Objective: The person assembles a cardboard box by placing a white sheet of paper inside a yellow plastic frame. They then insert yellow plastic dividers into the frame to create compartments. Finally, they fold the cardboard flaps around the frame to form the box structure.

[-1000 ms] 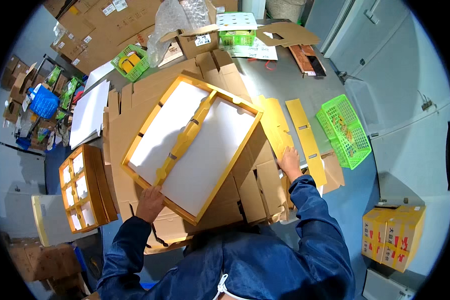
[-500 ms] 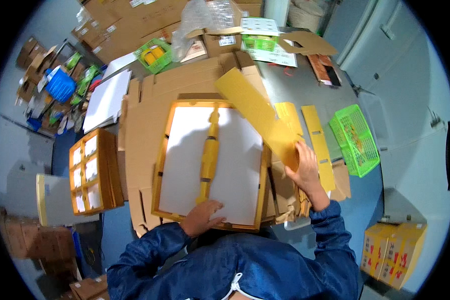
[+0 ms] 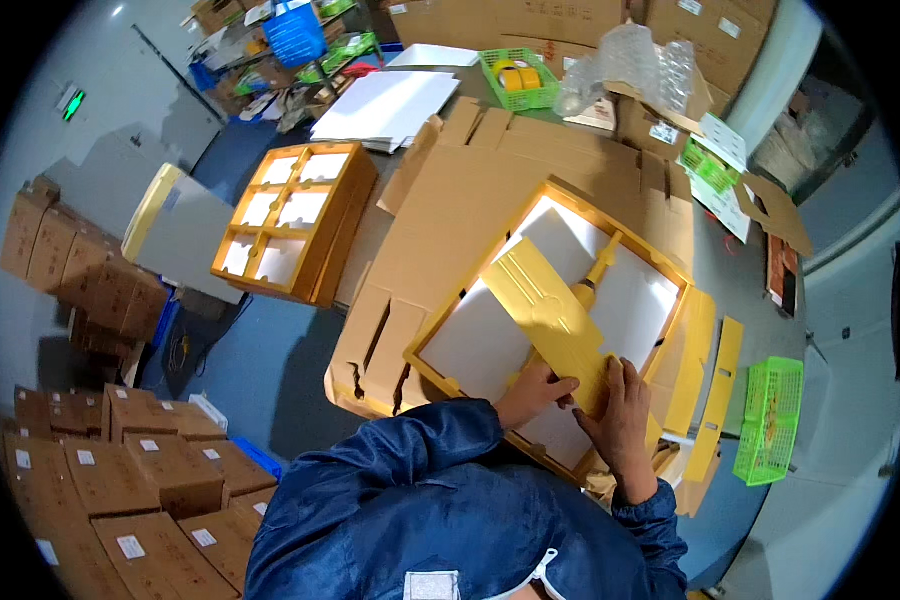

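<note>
- Table point(image 3: 746, 285): grey top, largely covered by flattened brown cardboard point(image 3: 480, 200), which reaches the near edge.
- Yellow-framed tray point(image 3: 620, 230): white base, lying on the cardboard at a slant, its near corner toward the person at the table's near edge.
- Stack of compartmented frames point(image 3: 346, 225): yellow-brown, six white-bottomed openings on the facing unit; at the table's left edge.
- White sheets point(image 3: 390, 98): stacked toward the far left corner.
- Yellow strip point(image 3: 548, 305): flat and creased, held above the tray, running from the hands toward the tray's left side; it partly covers the divider point(image 3: 587, 287) in the tray.
- Loose yellow pieces point(image 3: 714, 402): beside the tray, toward the table's right edge.
- Green basket point(image 3: 770, 420): at the right edge, small yellow pieces inside.
- Right hand point(image 3: 625, 420): thumb and fingers gripping the strip's near end.
- Left hand point(image 3: 530, 397): at the strip's near end, thumb extended, other fingers partly hidden; cannot tell whether they grip.
</note>
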Available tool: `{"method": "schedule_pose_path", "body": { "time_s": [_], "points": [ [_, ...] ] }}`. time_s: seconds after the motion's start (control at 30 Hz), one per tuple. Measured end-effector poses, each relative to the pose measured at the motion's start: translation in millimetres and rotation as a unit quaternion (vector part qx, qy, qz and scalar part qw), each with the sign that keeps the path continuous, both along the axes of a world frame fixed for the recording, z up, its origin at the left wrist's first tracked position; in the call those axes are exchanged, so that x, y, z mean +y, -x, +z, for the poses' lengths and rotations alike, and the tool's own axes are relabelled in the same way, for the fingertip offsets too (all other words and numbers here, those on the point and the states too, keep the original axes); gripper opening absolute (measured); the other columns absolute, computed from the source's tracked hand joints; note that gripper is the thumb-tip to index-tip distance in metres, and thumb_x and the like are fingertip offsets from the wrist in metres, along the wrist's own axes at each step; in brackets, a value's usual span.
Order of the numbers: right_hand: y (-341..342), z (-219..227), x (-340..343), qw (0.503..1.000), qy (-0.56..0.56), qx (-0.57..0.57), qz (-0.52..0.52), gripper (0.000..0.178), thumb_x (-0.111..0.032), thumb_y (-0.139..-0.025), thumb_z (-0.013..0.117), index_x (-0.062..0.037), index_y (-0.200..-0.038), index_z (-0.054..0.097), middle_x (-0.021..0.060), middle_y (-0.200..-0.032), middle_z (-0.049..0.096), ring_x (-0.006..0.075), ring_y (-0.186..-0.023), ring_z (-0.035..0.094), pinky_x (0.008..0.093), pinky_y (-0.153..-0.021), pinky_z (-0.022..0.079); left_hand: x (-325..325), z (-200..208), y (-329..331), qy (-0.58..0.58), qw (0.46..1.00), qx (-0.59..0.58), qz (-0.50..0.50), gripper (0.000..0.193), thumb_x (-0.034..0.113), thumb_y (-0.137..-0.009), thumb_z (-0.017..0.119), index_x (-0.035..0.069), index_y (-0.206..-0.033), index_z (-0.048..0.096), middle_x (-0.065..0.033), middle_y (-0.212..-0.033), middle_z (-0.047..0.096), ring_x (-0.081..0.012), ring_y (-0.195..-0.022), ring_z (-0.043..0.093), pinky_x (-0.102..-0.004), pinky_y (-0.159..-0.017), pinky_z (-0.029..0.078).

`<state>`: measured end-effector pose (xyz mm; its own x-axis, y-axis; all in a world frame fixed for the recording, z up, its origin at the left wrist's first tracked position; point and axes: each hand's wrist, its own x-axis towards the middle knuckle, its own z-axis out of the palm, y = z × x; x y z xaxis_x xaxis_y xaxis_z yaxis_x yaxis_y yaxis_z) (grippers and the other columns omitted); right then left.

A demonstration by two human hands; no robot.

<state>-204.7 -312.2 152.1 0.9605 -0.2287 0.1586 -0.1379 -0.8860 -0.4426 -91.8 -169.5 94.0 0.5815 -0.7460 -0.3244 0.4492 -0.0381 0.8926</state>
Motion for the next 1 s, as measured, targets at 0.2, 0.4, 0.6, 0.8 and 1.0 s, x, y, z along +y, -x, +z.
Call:
{"method": "schedule_pose_path", "body": {
  "time_s": [0.2, 0.4, 0.6, 0.8, 1.0],
  "points": [
    [-26.4, -2.2, 18.1, 1.000, 0.017, -0.016, 0.011, 0.086, -0.022, -0.059, 0.079, -0.0021, -0.132, 0.039, 0.0207, -0.127, 0.043, 0.0383, -0.112, 0.043, 0.0470, -0.095, 0.036, 28.3, 5.2, -21.5, 0.074, 0.986, 0.151, 0.006, 0.020, 0.017, -0.092, 0.057, 0.000, -0.103, 0.058, -0.0057, -0.083, 0.060, -0.0141, -0.072, 0.057, -0.0279, -0.069, 0.048],
    [-53.9, -6.0, 22.9, 0.998, 0.000, -0.058, -0.040, 0.086, -0.022, -0.060, 0.078, -0.0020, -0.132, 0.038, 0.0213, -0.128, 0.043, 0.0384, -0.112, 0.043, 0.0464, -0.095, 0.036, 63.9, -4.8, -48.5, 0.066, 0.990, 0.103, 0.075, 0.024, 0.024, -0.096, 0.049, 0.003, -0.092, 0.061, -0.0054, -0.082, 0.061, -0.0130, -0.075, 0.058, -0.0260, -0.072, 0.048],
    [-65.0, 0.6, 12.4, 0.995, 0.033, -0.082, -0.041, 0.085, -0.021, -0.060, 0.078, -0.0025, -0.132, 0.037, 0.0213, -0.128, 0.042, 0.0380, -0.110, 0.043, 0.0462, -0.094, 0.036, 124.6, -13.6, -157.0, 0.037, 0.947, -0.015, 0.318, 0.027, 0.019, -0.096, 0.047, 0.007, -0.072, 0.054, -0.0020, -0.065, 0.056, -0.0093, -0.053, 0.049, -0.0221, -0.050, 0.040],
    [-64.0, 12.2, 15.6, 0.998, 0.038, -0.047, -0.023, 0.083, -0.021, -0.060, 0.078, -0.0027, -0.131, 0.040, 0.0203, -0.127, 0.043, 0.0380, -0.111, 0.043, 0.0455, -0.094, 0.036, 134.6, -50.4, -176.9, -0.217, 0.833, -0.435, 0.262, 0.031, 0.025, -0.090, 0.059, 0.004, -0.112, 0.051, -0.0065, -0.097, 0.058, -0.0174, -0.089, 0.056, -0.0287, -0.083, 0.045],
    [-49.8, 18.7, 16.1, 0.997, 0.024, -0.007, 0.077, 0.088, -0.030, -0.060, 0.080, -0.0011, -0.132, 0.037, 0.0222, -0.129, 0.042, 0.0372, -0.116, 0.043, 0.0471, -0.099, 0.034, 71.4, 27.3, -97.0, 0.136, 0.981, 0.112, 0.087, 0.033, 0.023, -0.096, 0.049, 0.002, -0.122, 0.048, -0.0080, -0.114, 0.057, -0.0179, -0.101, 0.058, -0.0343, -0.086, 0.050]
  ]
}}
